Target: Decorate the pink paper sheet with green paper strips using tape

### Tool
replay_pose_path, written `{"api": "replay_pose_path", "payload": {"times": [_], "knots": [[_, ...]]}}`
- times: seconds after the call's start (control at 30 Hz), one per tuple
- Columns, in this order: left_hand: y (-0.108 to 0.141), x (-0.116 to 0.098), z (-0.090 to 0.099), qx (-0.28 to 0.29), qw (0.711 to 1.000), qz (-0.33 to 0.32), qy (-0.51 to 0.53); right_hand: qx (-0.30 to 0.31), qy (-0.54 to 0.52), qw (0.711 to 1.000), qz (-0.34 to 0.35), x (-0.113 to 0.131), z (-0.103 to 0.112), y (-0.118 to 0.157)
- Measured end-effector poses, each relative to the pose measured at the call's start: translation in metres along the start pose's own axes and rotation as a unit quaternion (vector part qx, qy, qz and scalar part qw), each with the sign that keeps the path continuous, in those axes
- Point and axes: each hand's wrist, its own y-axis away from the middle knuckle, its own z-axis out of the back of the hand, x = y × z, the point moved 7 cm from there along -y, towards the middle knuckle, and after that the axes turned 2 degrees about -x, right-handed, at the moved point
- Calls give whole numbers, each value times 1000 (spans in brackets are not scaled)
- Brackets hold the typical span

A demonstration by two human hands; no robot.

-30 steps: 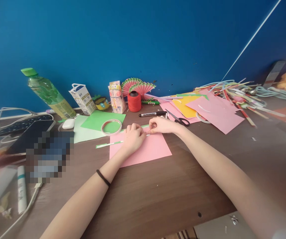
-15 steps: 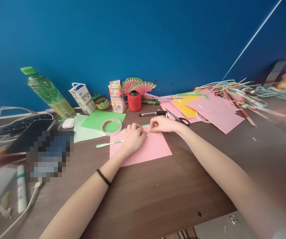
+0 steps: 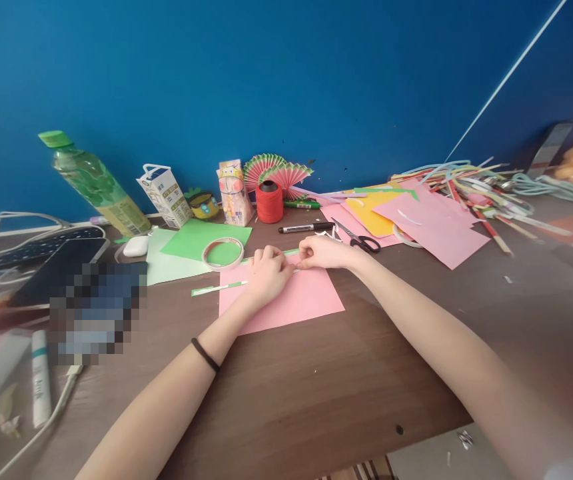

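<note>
A pink sheet (image 3: 296, 300) lies on the brown table. Across it runs a thin green strip with a white band (image 3: 211, 290), its left end sticking out past the sheet. My left hand (image 3: 269, 275) rests on the strip and sheet, fingers bent and pressed together. Close beside its fingertips, my right hand (image 3: 321, 253) pinches at the strip's right end; what lies between those fingertips is too small to make out. Along the sheet's far edge another green edge shows. A roll of tape (image 3: 222, 253) lies on green paper just left of my hands.
Black scissors (image 3: 365, 243) and a black marker (image 3: 306, 228) lie behind my right hand. Red thread (image 3: 269, 202), a carton (image 3: 165, 195) and a green bottle (image 3: 99, 185) stand by the wall. Pink papers (image 3: 431, 223) lie right, phones and cables left.
My right hand has shifted slightly left, nearer to my left fingertips, and covers the strip's white end. My left hand has hardly moved.
</note>
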Motion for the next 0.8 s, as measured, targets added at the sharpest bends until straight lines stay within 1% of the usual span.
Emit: {"api": "replay_pose_path", "payload": {"times": [0.33, 0.8], "knots": [[-2, 2, 2, 19, 999, -16, 32, 3, -5, 1000, -2, -1, 0, 1], [-2, 4, 2, 9, 998, -19, 52, 0, -11, 1000, -2, -1, 0, 1]]}}
